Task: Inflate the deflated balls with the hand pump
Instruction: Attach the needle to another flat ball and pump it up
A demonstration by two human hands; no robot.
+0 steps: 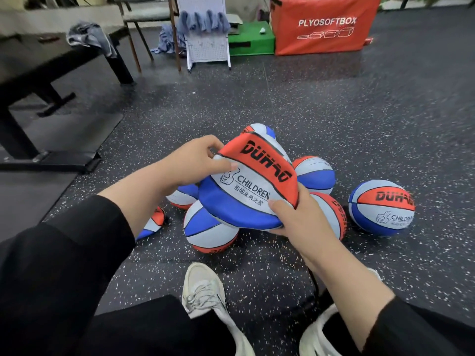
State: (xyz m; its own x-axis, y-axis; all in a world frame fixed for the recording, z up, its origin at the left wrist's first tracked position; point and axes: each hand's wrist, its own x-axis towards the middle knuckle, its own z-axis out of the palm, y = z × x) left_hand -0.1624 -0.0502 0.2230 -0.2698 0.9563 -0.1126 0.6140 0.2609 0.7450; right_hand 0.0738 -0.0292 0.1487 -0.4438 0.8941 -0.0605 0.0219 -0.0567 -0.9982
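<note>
Black sleeves and pale shoes (205, 291) nearest, on speckled rubber floor (334, 119). Just beyond, both hands closed on one deflated ball (246, 199), folded flat and lifted above the heap. Left hand (191, 160) pinching the upper left edge, thumb lying on the white panel, fingers curled behind. Right hand (295, 217) gripping the lower right edge, thumb on top, fingers wrapped underneath. Neither hand open, neither free for anything else.

Risks, as a judgement: no pump visible anywhere, so possibly behind or out of reach, costing a fumble with the ball let go. Valve not visible on the folded skin; could be hidden in a crease, and a needle pushed in at a slant could bend or miss. Thin edge grip only, so the slack ball could slip or unfold.

Underneath and behind, the pile of balls (208, 232), red, white and blue, mostly collapsed, touching one another. To the right, apart from the heap, a rounder ball (381, 206) seemingly already full. Further off, a dark bench (51, 62) at left, a white rack (208, 44) hung with cloths, a green block (250, 39), and the orange plyo box (323, 24).
</note>
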